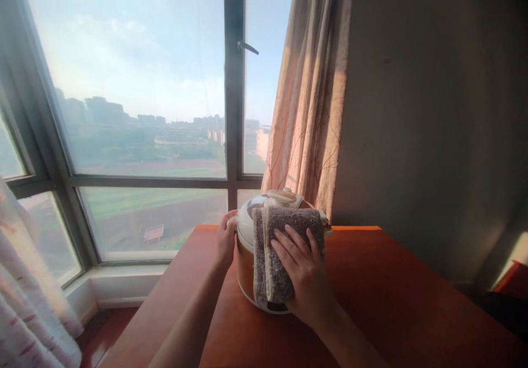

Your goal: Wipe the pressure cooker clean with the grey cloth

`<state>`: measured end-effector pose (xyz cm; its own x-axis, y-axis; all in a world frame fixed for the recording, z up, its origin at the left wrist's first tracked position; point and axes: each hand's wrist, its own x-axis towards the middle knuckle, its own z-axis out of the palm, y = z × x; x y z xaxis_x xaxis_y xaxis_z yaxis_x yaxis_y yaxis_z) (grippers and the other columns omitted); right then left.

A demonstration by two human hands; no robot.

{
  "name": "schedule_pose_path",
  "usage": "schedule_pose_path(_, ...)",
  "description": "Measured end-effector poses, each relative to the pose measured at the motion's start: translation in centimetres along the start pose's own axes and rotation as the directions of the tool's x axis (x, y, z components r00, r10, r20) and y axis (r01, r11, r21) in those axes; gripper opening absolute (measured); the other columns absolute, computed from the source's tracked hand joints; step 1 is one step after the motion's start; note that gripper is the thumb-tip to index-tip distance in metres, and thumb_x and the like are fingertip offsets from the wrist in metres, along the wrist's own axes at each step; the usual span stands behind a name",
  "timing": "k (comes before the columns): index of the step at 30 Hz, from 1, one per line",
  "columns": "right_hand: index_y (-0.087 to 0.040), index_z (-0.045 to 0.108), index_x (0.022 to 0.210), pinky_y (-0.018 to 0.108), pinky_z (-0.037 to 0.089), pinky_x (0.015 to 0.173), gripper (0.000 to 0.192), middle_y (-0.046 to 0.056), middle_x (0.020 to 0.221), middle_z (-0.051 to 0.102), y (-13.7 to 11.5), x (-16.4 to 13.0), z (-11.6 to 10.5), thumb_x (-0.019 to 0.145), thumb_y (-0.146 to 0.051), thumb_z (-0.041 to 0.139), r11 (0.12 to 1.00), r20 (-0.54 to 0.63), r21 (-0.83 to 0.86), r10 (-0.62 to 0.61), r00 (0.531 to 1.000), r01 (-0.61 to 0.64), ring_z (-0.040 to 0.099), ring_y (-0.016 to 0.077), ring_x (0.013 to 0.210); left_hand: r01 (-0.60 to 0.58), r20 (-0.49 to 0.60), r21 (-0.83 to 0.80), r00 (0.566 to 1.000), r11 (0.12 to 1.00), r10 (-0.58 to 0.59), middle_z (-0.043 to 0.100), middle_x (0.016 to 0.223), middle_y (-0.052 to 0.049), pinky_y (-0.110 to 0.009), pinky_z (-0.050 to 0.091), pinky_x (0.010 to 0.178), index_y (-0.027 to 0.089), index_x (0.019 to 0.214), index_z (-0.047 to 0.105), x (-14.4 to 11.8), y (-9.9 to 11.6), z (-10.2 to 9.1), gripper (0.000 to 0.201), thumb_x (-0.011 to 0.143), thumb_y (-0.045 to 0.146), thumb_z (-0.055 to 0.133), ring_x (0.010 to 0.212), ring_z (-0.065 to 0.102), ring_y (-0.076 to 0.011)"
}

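So the rice cooker (246, 269) is upright on the reddish table (383, 302), right between the two hands, tucked behind the right one from the person's view. The left hand (226, 241) is curled around the side handle (233, 224), thumb and fingers bent in on it. The far fingertips are hidden, so can't tell how hard it's squeezing. My guess is that's the brace: with the other palm leaning on the pot, something's gotta stop it skidding or turning.

The right hand (304, 263) is open, fingers a bit spread, laid flat on a folded brown cloth (280, 274) with a pale edge. Looks like the spread is there to share the pressure so the cloth doesn't slip off that curved front. Folding it probably gives a thicker pad too.

The lid looks closed, its top handle (284, 196) poking up just beyond the cloth, above the right fingertips. The curtain (311, 93) hangs past the pot, beyond both hands, well away from the fingers.
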<state>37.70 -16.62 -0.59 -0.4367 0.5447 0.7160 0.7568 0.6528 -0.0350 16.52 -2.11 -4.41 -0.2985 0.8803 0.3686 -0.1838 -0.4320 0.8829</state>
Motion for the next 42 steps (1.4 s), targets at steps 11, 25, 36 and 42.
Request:
schedule_pose_path(11,-0.021,0.051,0.138,0.055,0.032,0.115,0.059,0.011,0.142,0.054,8.0,0.5,0.4,0.079,-0.015,0.051,0.962,-0.209,0.164,0.249,0.946,-0.217,0.04,0.03,0.139,0.018,-0.001,0.016,1.0,1.0,-0.018,0.065,0.088,-0.002,-0.027,0.042,0.063,0.018,0.104,0.066,-0.1,0.2,0.1,0.042,0.074,0.048,0.062,0.072,0.053,-0.017)
schedule_pose_path(25,-0.024,0.068,0.108,0.037,0.045,0.1,0.029,0.008,0.115,0.071,13.4,7.0,0.2,0.081,-0.019,0.06,0.898,0.046,0.066,0.432,0.901,-0.434,0.061,0.0248,0.114,0.014,-0.014,-0.059,1.0,0.998,-0.015,0.066,0.087,-0.002,-0.028,0.045,0.069,0.018,0.106,0.062,-0.3,0.0,0.5,0.037,0.078,0.043,0.06,0.077,0.057,-0.018)
schedule_pose_path(36,-0.024,0.071,0.107,0.032,0.051,0.082,0.028,0.008,0.107,0.075,15.3,8.2,0.8,0.082,-0.022,0.057,0.862,0.035,0.049,0.504,0.863,-0.505,0.069,0.0255,0.096,0.009,-0.031,-0.034,0.999,0.999,-0.01,0.066,0.09,-0.001,-0.028,0.045,0.071,0.018,0.107,0.061,-0.2,-0.4,0.5,0.038,0.079,0.044,0.057,0.08,0.058,-0.0184)
schedule_pose_path(42,-0.019,0.064,0.126,0.041,0.035,0.113,0.049,0.008,0.133,0.063,12.1,3.9,0.9,0.078,-0.016,0.056,0.912,-0.148,0.142,0.403,0.903,-0.384,0.052,0.0251,0.128,0.061,-0.041,-0.101,0.997,0.993,-0.066,0.063,0.082,0.002,-0.025,0.043,0.066,0.018,0.11,0.059,-0.3,-0.4,0.7,0.039,0.078,0.041,0.06,0.072,0.055,-0.0147)
